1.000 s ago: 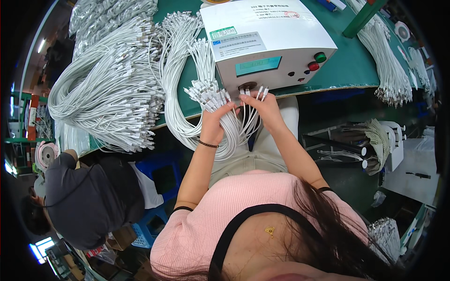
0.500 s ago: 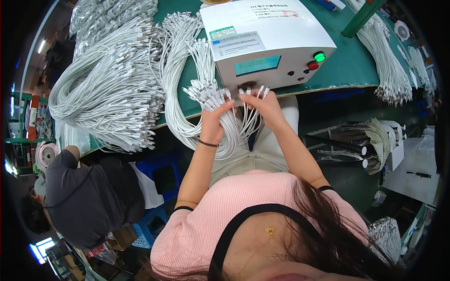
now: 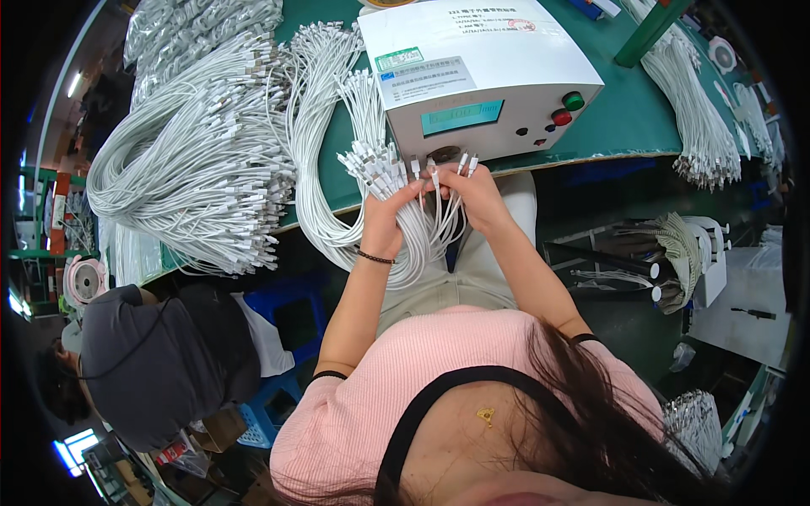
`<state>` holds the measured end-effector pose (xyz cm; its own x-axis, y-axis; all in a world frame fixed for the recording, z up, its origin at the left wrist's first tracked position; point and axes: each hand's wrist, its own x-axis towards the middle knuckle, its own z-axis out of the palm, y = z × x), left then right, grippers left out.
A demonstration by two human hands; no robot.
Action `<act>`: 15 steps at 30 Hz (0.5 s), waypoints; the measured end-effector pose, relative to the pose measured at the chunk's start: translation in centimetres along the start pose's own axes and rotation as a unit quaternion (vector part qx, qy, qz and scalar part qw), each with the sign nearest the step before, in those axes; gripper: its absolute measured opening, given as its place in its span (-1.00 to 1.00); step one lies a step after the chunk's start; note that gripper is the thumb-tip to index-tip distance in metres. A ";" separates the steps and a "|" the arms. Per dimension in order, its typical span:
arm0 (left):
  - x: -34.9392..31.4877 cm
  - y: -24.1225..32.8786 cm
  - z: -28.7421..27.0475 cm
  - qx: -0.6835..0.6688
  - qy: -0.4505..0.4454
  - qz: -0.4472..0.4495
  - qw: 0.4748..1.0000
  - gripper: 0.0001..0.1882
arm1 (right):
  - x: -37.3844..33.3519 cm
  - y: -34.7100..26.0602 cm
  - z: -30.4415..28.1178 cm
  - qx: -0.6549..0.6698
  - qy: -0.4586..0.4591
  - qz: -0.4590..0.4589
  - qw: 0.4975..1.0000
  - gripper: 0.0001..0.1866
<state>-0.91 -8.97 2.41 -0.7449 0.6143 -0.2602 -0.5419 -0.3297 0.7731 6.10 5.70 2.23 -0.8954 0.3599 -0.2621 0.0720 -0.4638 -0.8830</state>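
Observation:
My left hand (image 3: 386,221) is closed round a thick bundle of white charging cables (image 3: 375,171), whose metal-tipped plugs fan out above my fingers. Several white cables (image 3: 445,218) hang from my right hand (image 3: 484,201), closed on them with a few plugs sticking up past its fingertips. Both hands nearly meet just below the front of a white tester box (image 3: 498,72). This box has a lit display (image 3: 462,117), a green button lamp (image 3: 574,101), a red button (image 3: 562,117) and a dark round opening (image 3: 445,153) near the plugs. The fingertips partly hide the cables between my hands.
A large heap of white cables (image 3: 194,152) covers the table's left side, with bagged cables (image 3: 202,34) behind it. More cables (image 3: 696,126) hang over the right edge by a green post (image 3: 654,32). A co-worker in dark clothes (image 3: 160,363) sits at the left near a blue stool (image 3: 291,308).
The green lamp has gone from lit to dark and the display reading has changed. A single plug now stands apart between my hands; my right hand's plugs have shifted slightly left.

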 end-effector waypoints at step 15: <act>0.2 -0.2 -0.4 -0.008 0.017 0.007 1.000 -0.70 | 0.6 -0.1 0.1 0.026 0.032 0.016 0.999 -0.84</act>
<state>-1.09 -9.00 1.96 -0.7653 0.5852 -0.2679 -0.5364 -0.3498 0.7681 5.52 5.90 2.14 -0.8633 0.3939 -0.3155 0.0762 -0.5161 -0.8531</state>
